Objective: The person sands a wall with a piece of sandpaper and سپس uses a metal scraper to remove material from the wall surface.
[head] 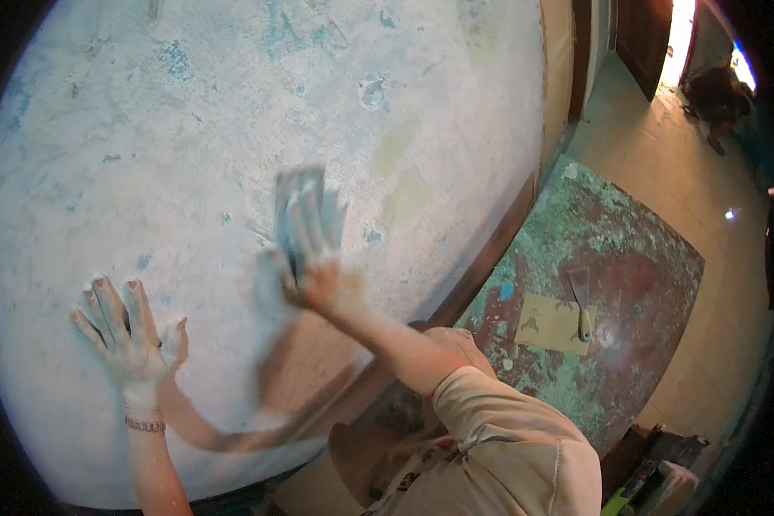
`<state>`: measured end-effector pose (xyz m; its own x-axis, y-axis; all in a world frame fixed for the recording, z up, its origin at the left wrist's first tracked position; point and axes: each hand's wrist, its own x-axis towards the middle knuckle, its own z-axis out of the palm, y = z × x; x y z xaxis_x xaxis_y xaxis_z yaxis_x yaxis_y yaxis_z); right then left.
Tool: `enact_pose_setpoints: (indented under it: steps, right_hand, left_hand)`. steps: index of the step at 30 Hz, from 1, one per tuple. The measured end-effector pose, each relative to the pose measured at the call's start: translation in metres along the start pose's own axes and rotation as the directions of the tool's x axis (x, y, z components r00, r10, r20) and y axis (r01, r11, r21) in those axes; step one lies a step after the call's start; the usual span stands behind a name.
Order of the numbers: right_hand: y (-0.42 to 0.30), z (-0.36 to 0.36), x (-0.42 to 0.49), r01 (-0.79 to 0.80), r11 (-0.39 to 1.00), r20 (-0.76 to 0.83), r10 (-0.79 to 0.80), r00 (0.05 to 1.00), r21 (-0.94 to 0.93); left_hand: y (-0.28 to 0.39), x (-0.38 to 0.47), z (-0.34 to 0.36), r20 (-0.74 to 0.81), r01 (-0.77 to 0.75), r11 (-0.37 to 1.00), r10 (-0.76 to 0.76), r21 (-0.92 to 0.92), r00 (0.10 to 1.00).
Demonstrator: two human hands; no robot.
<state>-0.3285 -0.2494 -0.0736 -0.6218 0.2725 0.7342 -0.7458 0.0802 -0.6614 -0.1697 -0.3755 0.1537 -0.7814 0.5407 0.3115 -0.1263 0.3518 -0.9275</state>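
Pale dust coats my left hand (126,329), which lies flat with fingers spread on the patchy white and blue wall (187,213). To its right, my right hand (313,238) presses a dark flat piece (298,187), perhaps sandpaper, against the same wall. Both the hand and the piece are blurred by motion, so the grip's details are unclear. The wall shows blue flecks, small pits and two greenish patches (409,200) right of my right hand.
At the right is a paint-stained reddish tabletop (638,277) bearing a sheet of sandpaper (545,322) and a putty knife (582,303). Beyond are a tiled floor (619,129), an open door (643,45) and a dark, unclear figure (719,97). Odds and ends (658,477) lie lower right.
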Motion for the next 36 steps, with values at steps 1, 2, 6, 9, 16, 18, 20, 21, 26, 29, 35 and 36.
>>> enact_pose_setpoints:
  steps: [1,2,6,9,16,18,20,21,26,29,35,36]
  right_hand:
    - [-0.005,0.002,-0.024,0.001,0.999,0.011,-0.001,1.000,0.044]
    - [-0.013,0.005,-0.034,0.002,0.999,0.009,-0.003,1.000,0.039]
    - [-0.064,0.016,-0.031,0.043,0.990,0.139,-0.062,0.988,0.134]
    - [-0.084,0.018,-0.014,0.180,0.961,0.230,-0.227,0.946,0.208]
    - [-0.011,-0.004,0.013,0.135,0.936,-0.048,-0.126,0.991,0.326]
    - [-0.005,-0.033,0.084,-0.047,0.998,-0.246,0.059,0.967,0.051]
    - [0.012,-0.049,0.141,-0.251,0.968,-0.309,0.234,0.922,-0.014]
    - [0.016,-0.052,0.155,-0.245,0.969,-0.309,0.229,0.923,-0.012]
    - [0.007,-0.047,0.181,-0.197,0.973,-0.227,0.166,0.960,-0.119]
    - [0.004,-0.047,0.175,-0.092,0.987,-0.217,0.062,0.974,-0.133]
    - [0.015,-0.050,0.181,-0.117,0.981,-0.298,0.066,0.952,-0.156]
    - [0.014,-0.051,0.179,-0.114,0.981,-0.300,0.062,0.952,-0.158]
  left_hand:
    - [0.002,0.004,0.001,-0.012,0.001,1.000,-0.001,-0.003,1.000]
    - [0.004,0.007,0.003,-0.036,-0.005,0.999,0.004,-0.037,0.999]
    - [-0.003,0.003,0.012,-0.102,-0.189,0.973,0.176,-0.136,0.979]
    - [0.019,0.019,0.008,0.045,-0.377,0.878,0.406,-0.294,0.913]
    - [0.027,0.028,-0.001,0.121,-0.264,0.909,0.316,-0.323,0.941]
    - [0.025,0.020,-0.002,0.138,-0.262,0.909,0.319,-0.323,0.938]
    - [0.030,0.022,0.003,0.122,-0.263,0.907,0.317,-0.328,0.941]
    - [0.032,0.023,0.003,0.102,-0.259,0.905,0.309,-0.338,0.946]
    - [0.027,0.024,0.000,0.091,-0.246,0.925,0.282,-0.289,0.955]
    - [0.026,0.023,0.002,0.049,-0.281,0.919,0.305,-0.277,0.951]
    - [0.027,0.020,0.007,0.038,-0.270,0.903,0.299,-0.335,0.953]
    - [0.029,0.021,0.006,0.036,-0.269,0.901,0.298,-0.340,0.954]
